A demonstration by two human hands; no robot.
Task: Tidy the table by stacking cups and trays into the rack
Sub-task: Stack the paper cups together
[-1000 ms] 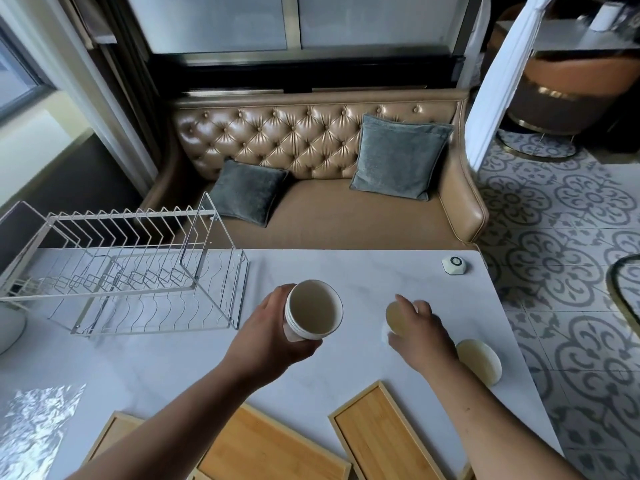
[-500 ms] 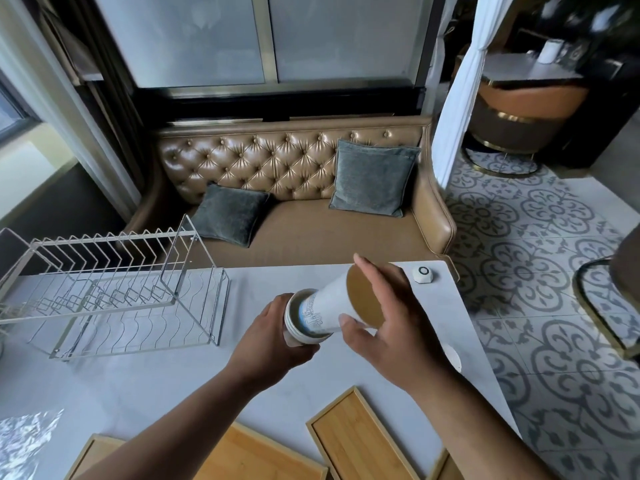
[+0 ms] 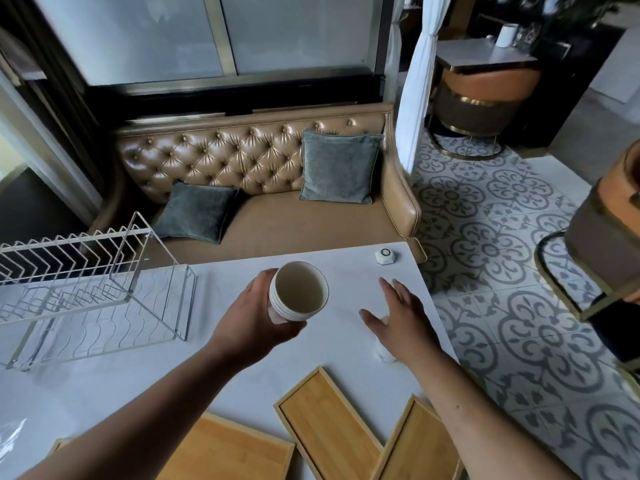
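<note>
- My left hand (image 3: 254, 318) is wrapped around a nested stack of cups (image 3: 298, 293), held above the table (image 3: 104, 386) with the mouth tipped toward me; several rims show at its side, so a few cups are already gathered into one.
- My right hand (image 3: 398, 318) is spread wide, palm down, over one last white cup (image 3: 383, 355) near the table's right edge. It mostly hides that cup, so I cannot tell whether my fingers touch it.
- The wire rack (image 3: 93, 292) at the far left holds nothing that I can see, so nothing has been put away yet.
- Three bamboo trays (image 3: 329, 431) lie flat along the near edge, untouched (a fourth corner may peek out at the lower left, but it is too cropped to be sure).
- I judge the task under halfway: cup-gathering nearly done, all racking left.
- The loose cup sits close to the table's right edge, with patterned floor below; a careless nudge outward could send it over.
- Between my stack and the rack the tabletop is bare, an easy lane leftward.
- A small white puck (image 3: 383, 256) sits near the far right corner, apart from both hands.
</note>
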